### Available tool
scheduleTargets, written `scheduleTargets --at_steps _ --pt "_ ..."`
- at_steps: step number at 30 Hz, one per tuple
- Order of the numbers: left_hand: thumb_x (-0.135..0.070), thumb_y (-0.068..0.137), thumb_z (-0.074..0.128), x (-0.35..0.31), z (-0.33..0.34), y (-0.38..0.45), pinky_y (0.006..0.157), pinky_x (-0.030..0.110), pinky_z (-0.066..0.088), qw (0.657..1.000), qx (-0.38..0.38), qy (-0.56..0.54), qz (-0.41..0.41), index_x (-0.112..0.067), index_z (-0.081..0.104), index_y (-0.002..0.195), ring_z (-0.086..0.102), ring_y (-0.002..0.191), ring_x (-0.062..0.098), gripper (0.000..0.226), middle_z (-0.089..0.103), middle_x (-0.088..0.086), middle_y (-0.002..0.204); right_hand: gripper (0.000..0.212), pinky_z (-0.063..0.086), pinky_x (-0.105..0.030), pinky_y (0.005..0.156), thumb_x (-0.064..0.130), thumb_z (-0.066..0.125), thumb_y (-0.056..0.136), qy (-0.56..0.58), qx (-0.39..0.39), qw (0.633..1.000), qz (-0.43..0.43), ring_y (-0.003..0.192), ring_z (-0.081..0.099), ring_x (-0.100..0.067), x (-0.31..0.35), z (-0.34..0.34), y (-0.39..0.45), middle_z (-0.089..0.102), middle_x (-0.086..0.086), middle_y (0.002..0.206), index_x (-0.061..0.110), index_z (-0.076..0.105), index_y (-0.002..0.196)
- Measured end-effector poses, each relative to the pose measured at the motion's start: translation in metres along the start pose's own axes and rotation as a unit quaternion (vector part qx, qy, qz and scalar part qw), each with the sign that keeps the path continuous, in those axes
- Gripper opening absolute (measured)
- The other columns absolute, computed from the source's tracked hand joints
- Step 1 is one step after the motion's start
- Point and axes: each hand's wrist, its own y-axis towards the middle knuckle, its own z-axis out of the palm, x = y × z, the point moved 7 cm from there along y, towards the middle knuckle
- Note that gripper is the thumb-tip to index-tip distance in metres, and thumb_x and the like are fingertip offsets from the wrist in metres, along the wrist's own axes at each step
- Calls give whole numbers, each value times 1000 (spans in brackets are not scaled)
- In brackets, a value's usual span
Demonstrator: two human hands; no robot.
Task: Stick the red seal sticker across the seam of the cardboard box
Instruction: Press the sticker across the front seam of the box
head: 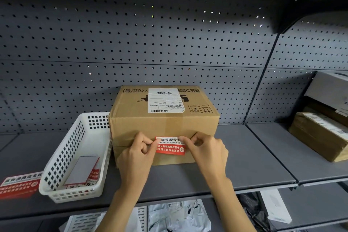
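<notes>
A brown cardboard box [163, 118] with a white shipping label on top stands on the grey shelf. Its front face has a horizontal seam at mid height. The red and white seal sticker [170, 146] lies against that front face, over the seam. My left hand [136, 153] pinches the sticker's left edge between thumb and fingers. My right hand [207, 149] pinches its upper right corner. Whether the sticker adheres to the cardboard I cannot tell.
A white perforated basket [62, 158] with more stickers and a grey backing sheet stands left of the box. Another red sticker sheet [18, 184] lies at the far left. Brown parcels [320, 133] sit at the right. A pegboard wall stands behind.
</notes>
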Motion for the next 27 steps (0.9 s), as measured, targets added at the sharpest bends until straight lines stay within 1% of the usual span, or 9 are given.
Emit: scheduleTargets --at_steps 5,7,9,12,15,19,22,25,27 --pt "-38 79 74 -1 -4 3 38 22 29 1000 -3 -20 12 -15 48 73 35 35 10 34 41 -8 42 61 42 -27 48 78 61 67 -5 -7 1000 5 50 58 -23 -8 -11 2 61 3 47 18 62 55" --pt "-44 80 69 -5 -4 4 35 25 32 1000 -6 -18 15 -16 45 72 35 35 12 37 40 -8 41 61 42 -27 47 78 59 68 -11 -4 1000 -11 48 57 -22 -1 -8 -1 60 3 46 19 61 54" --pt "-48 79 66 -9 -2 6 36 28 34 1000 -10 -6 12 -15 44 69 34 35 13 40 40 -6 41 62 38 -25 44 78 57 68 -21 -5 999 -44 43 51 -19 14 -1 -6 57 3 42 18 59 51" --pt "-47 79 66 -9 -2 7 36 30 36 1000 -11 6 14 -14 44 65 32 36 14 42 39 -6 42 64 33 -23 43 77 55 69 -27 -1 997 -71 42 41 -18 32 10 -9 55 3 39 17 58 48" --pt "-41 78 72 -5 -4 7 34 29 36 1000 -8 9 26 -16 44 64 32 36 15 41 37 -6 42 62 30 -22 42 74 57 71 -24 1 998 -64 43 40 -18 31 16 -9 56 2 39 16 60 49" --pt "-39 78 75 -9 5 4 33 30 35 998 13 43 52 -15 44 63 39 33 25 42 37 0 40 65 32 -25 42 75 55 74 -25 17 998 -59 43 46 -22 28 26 -16 56 -2 41 14 60 52" --pt "-41 81 72 -8 14 -2 31 29 34 994 38 69 79 -16 42 64 42 32 27 43 36 1 39 66 36 -26 41 76 53 74 -34 28 998 -54 43 52 -23 23 32 -24 55 -2 40 15 60 51" --pt "-45 80 71 2 20 -9 32 26 32 991 66 77 83 -18 40 66 44 33 27 44 36 0 40 68 38 -27 38 76 54 73 -40 26 998 -48 39 46 -24 18 35 -31 53 -2 37 15 48 45" --pt "-44 79 74 6 25 -15 33 25 31 988 89 87 89 -19 39 67 46 33 26 44 39 0 40 64 35 -25 38 72 60 73 -47 33 997 -50 39 40 -23 15 37 -34 53 -1 37 17 45 44"
